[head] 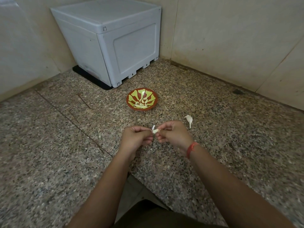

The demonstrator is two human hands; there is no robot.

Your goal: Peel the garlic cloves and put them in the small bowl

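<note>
I see the left hand (136, 137) and right hand (172, 134) pinching one garlic clove (155, 131); the bowl (128, 100) sits at twelve o'clock from them, a loose clove (189, 120) at two.

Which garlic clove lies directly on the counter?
The unpeeled white clove, alone right of the right hand. The others lie peeled in the small bowl; the half-peeled clove is pinched between that hand and the left hand.

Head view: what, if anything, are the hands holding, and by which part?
One garlic clove, pinched between both hands: the left hand at its left end, by the lifted skin, the right hand at its right end.
</note>
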